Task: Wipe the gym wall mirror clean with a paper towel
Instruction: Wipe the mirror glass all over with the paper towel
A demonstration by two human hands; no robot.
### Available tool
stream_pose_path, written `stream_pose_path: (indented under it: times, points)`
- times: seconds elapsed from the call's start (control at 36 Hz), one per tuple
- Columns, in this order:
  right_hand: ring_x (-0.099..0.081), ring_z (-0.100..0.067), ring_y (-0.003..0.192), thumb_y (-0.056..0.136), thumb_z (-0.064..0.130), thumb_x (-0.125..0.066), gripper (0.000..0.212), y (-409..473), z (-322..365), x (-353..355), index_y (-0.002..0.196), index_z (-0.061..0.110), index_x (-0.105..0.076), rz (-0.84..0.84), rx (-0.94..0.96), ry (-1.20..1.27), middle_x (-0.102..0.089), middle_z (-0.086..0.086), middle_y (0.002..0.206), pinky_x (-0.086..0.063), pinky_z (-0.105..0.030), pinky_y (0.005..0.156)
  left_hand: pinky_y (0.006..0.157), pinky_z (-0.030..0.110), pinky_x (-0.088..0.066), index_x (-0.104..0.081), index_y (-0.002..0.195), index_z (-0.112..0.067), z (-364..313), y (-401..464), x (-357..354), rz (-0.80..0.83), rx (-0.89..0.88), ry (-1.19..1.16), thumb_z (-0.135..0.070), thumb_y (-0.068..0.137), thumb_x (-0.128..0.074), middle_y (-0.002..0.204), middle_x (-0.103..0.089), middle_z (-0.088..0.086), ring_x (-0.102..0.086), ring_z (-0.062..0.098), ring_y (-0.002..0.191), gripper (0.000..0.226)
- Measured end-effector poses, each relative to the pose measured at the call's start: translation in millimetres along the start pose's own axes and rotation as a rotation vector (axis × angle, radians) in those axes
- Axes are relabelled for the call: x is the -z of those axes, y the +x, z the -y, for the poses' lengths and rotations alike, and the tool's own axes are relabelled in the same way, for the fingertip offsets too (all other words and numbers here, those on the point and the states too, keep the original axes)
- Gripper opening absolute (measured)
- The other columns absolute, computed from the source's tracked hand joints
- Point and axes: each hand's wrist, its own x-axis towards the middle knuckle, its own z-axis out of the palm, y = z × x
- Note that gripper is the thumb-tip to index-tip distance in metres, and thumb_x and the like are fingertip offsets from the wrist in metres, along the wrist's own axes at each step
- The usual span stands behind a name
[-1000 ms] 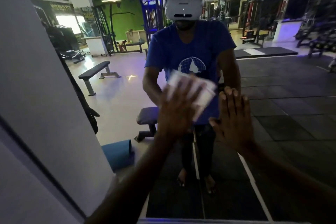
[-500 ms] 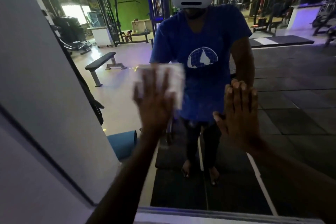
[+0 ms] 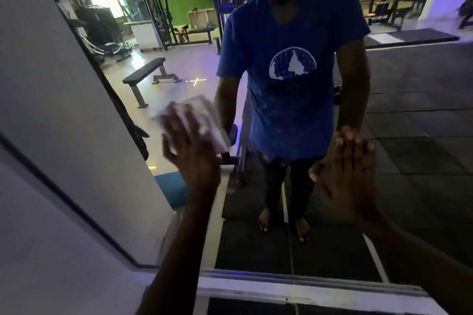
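The wall mirror fills most of the view and reflects a person in a blue shirt and the gym behind. My left hand presses a folded white paper towel flat against the glass at centre left; the hand is motion-blurred. My right hand rests flat on the glass at lower right, fingers together, holding nothing.
A white wall borders the mirror on the left. The mirror's white lower frame runs along the bottom. Reflected in the glass are a flat bench, a blue rolled mat and weight machines.
My left hand has swept the paper towel leftward and down across the glass. My right hand has stayed flat on the mirror. The view has tilted downward.
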Motion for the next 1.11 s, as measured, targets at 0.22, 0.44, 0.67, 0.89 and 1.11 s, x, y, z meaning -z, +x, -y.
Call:
stream_pose_path:
  times: [0.22,0.44,0.67,0.89,1.11]
  points:
    - [0.006,-0.05,0.16,0.105,0.055,-0.042,0.094,-22.2,-6.4,-12.2,0.161,-0.014,-0.009,0.029,-0.075,-0.092,0.006,-0.034,0.17,-0.002,-0.066,0.128,0.128,0.057,0.01,0.0,0.167,-0.019,-133.4,-44.6,-23.9,0.15,0.033,-0.174,-0.049,0.111,-0.022,0.173,0.012,0.021,0.01,0.044,0.159,0.068]
    - [0.008,-0.048,0.16,0.104,0.057,-0.045,0.098,-26.1,-18.1,-23.9,0.162,-0.012,-0.006,0.032,-0.046,-0.054,0.011,-0.031,0.171,0.0,-0.067,0.127,0.128,0.056,-0.012,-0.011,0.167,-0.021,-45.8,-28.3,-30.2,0.01,-0.068,-0.064,-0.044,0.11,-0.027,0.174,-0.003,0.012,-0.004,0.034,0.162,0.063]
    - [0.009,-0.046,0.161,0.109,0.057,-0.034,0.091,-22.2,-13.5,-31.2,0.163,-0.009,-0.003,-0.022,-0.058,-0.072,0.013,-0.029,0.172,0.004,-0.063,0.129,0.128,0.054,0.014,0.012,0.166,-0.031,-165.2,-96.7,-46.9,0.257,-0.062,-0.216,-0.058,0.11,-0.011,0.172,0.023,0.01,0.014,0.038,0.16,0.066]
    - [0.008,-0.043,0.162,0.101,0.055,-0.053,0.102,-27.1,-18.5,-19.1,0.165,-0.006,-0.002,0.027,-0.031,-0.009,0.011,-0.027,0.173,0.004,-0.06,0.13,0.126,0.051,-0.018,0.0,0.167,-0.028,-46.7,-80.2,-34.8,0.058,0.274,-0.138,-0.042,0.108,-0.034,0.171,-0.015,0.022,-0.014,0.038,0.159,0.069]
    - [0.004,-0.043,0.162,0.109,0.053,-0.036,0.086,-25.5,-20.0,-22.6,0.164,-0.007,-0.009,-0.041,0.006,-0.023,0.006,-0.028,0.173,0.003,-0.059,0.13,0.127,0.056,0.011,0.01,0.165,-0.031,-200.1,-50.3,-30.5,0.156,-0.023,-0.288,-0.052,0.11,-0.022,0.17,0.027,0.01,0.016,0.04,0.159,0.066]
